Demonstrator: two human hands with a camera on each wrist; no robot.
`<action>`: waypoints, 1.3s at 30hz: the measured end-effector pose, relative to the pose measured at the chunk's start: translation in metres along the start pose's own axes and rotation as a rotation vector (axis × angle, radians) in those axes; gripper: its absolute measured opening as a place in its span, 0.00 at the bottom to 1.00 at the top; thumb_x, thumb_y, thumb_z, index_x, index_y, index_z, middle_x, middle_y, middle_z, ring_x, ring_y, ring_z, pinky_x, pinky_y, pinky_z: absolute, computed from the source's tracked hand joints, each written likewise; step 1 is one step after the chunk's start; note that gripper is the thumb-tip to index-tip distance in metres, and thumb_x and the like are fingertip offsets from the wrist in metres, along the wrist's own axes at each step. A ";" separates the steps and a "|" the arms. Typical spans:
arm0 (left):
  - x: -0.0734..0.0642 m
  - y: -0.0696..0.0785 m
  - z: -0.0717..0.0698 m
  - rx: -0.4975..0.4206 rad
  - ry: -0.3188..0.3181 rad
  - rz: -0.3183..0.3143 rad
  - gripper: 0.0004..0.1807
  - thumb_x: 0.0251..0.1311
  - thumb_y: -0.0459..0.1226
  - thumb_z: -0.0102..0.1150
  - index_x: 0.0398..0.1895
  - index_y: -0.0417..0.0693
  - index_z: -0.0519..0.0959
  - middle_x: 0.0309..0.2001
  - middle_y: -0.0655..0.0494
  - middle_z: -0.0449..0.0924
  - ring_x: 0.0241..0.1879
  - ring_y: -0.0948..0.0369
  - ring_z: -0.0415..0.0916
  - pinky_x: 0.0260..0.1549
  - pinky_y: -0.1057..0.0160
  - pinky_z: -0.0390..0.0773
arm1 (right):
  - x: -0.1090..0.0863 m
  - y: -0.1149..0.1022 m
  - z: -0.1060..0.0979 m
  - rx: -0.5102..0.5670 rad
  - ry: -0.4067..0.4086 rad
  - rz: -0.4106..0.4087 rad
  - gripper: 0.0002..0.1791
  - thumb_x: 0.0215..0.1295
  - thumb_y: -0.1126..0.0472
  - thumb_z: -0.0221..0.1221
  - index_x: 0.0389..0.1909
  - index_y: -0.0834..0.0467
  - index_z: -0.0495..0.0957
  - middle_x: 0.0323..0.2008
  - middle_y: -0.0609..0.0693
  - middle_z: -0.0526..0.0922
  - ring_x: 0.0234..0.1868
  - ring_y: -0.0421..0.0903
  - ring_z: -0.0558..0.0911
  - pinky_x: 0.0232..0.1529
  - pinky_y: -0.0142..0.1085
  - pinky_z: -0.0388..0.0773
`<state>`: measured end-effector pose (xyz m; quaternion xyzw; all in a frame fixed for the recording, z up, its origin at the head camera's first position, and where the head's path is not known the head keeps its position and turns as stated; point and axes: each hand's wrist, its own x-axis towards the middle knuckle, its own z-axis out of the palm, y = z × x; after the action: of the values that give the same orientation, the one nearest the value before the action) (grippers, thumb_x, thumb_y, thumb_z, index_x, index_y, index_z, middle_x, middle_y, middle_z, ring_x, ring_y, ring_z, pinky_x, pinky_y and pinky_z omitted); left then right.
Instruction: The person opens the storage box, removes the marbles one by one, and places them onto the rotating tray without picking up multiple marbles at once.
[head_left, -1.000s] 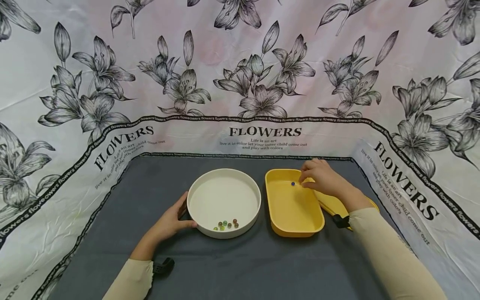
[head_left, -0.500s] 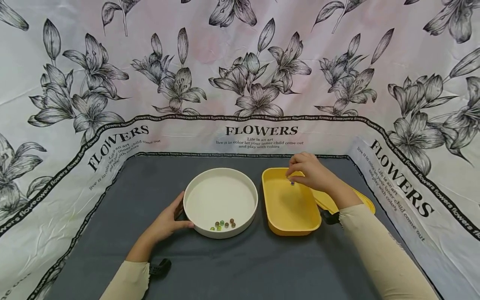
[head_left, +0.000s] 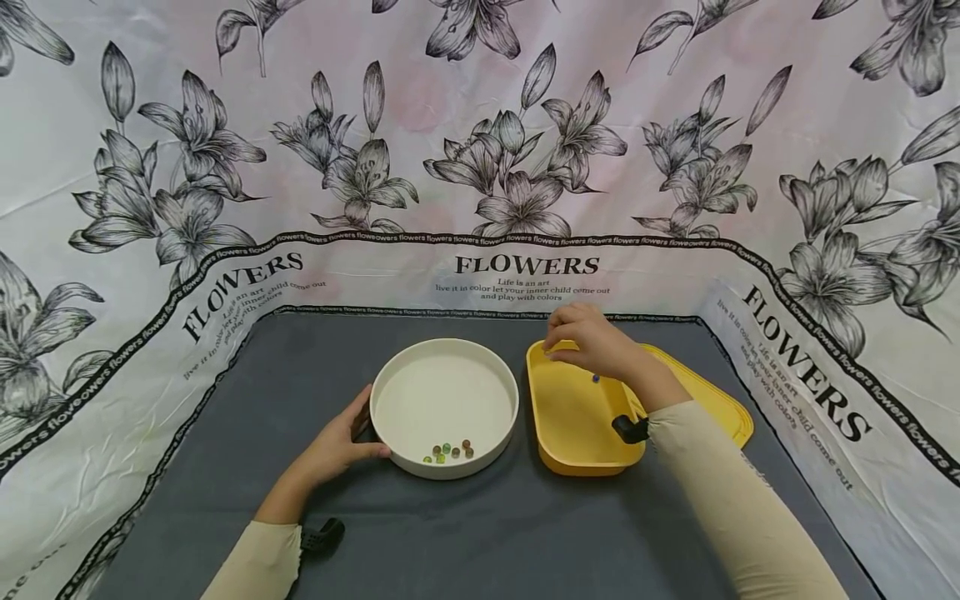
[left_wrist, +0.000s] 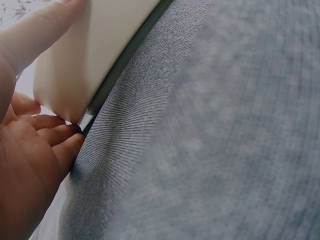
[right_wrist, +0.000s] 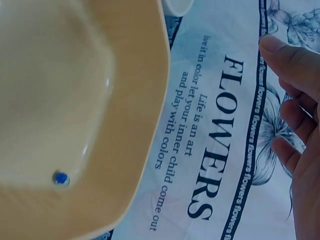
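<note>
A round white tray (head_left: 442, 383) stands at the middle of the table, with several green and brown marbles (head_left: 447, 448) gathered at its near side. My left hand (head_left: 337, 446) holds the tray's left side. In the left wrist view its thumb lies along the outer wall, while the fingers (left_wrist: 60, 135) touch the bottom edge. Over the far left part of a yellow box (head_left: 577, 425) is my right hand (head_left: 588, 342), fingers loosely bent, with nothing visible in them. A blue marble (head_left: 596, 377) lies inside the box, clearly seen in the right wrist view.
A yellow lid (head_left: 723, 408) lies flat to the right of the box, partly behind the right forearm. Grey cloth (head_left: 450, 533) covers the table. A white flower-printed sheet (head_left: 525, 292) rises behind it and at both sides.
My right hand has moved left across the box, away from the blue marble, which now shows right of the fingers. The left hand and the white tray stay put.
</note>
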<state>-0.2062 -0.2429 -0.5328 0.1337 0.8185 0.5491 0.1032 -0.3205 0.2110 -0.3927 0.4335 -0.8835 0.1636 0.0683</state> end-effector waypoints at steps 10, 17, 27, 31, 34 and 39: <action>-0.001 -0.005 -0.001 -0.005 -0.004 -0.002 0.70 0.51 0.46 0.80 0.84 0.47 0.35 0.83 0.47 0.42 0.81 0.47 0.46 0.74 0.45 0.58 | 0.027 -0.015 0.013 0.017 0.019 -0.087 0.05 0.64 0.61 0.71 0.40 0.50 0.90 0.42 0.46 0.77 0.44 0.46 0.69 0.48 0.44 0.62; -0.001 -0.006 0.000 -0.001 -0.005 0.019 0.69 0.52 0.46 0.79 0.84 0.45 0.35 0.83 0.45 0.41 0.80 0.44 0.47 0.74 0.42 0.57 | 0.044 -0.021 0.021 -0.008 0.046 -0.162 0.05 0.63 0.61 0.72 0.39 0.50 0.91 0.39 0.47 0.76 0.38 0.45 0.68 0.42 0.42 0.59; 0.000 -0.003 -0.001 0.001 -0.011 0.016 0.69 0.53 0.45 0.79 0.84 0.45 0.34 0.83 0.45 0.39 0.80 0.45 0.45 0.74 0.42 0.56 | 0.069 -0.034 0.029 0.001 0.032 -0.190 0.05 0.64 0.59 0.72 0.40 0.49 0.91 0.41 0.47 0.77 0.41 0.46 0.68 0.45 0.44 0.61; 0.000 -0.001 -0.002 0.004 -0.012 0.014 0.69 0.53 0.46 0.79 0.84 0.46 0.34 0.84 0.47 0.38 0.81 0.45 0.45 0.75 0.43 0.56 | 0.080 -0.037 0.036 0.002 0.030 -0.205 0.05 0.63 0.59 0.72 0.40 0.48 0.91 0.40 0.46 0.76 0.39 0.46 0.66 0.43 0.42 0.60; 0.000 -0.001 -0.003 0.000 -0.014 0.018 0.69 0.53 0.45 0.78 0.84 0.46 0.35 0.84 0.46 0.37 0.81 0.45 0.44 0.75 0.43 0.56 | 0.087 -0.039 0.042 0.012 0.018 -0.211 0.06 0.64 0.59 0.72 0.40 0.49 0.91 0.39 0.46 0.76 0.39 0.45 0.67 0.43 0.41 0.63; 0.000 -0.002 -0.003 -0.004 -0.007 0.027 0.68 0.54 0.44 0.78 0.84 0.46 0.35 0.84 0.45 0.38 0.81 0.44 0.44 0.75 0.42 0.55 | 0.099 -0.045 0.050 0.041 -0.001 -0.212 0.06 0.63 0.61 0.72 0.41 0.51 0.91 0.39 0.48 0.77 0.41 0.46 0.69 0.45 0.42 0.65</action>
<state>-0.2076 -0.2459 -0.5338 0.1465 0.8152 0.5516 0.0989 -0.3445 0.0942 -0.4028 0.5259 -0.8292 0.1733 0.0757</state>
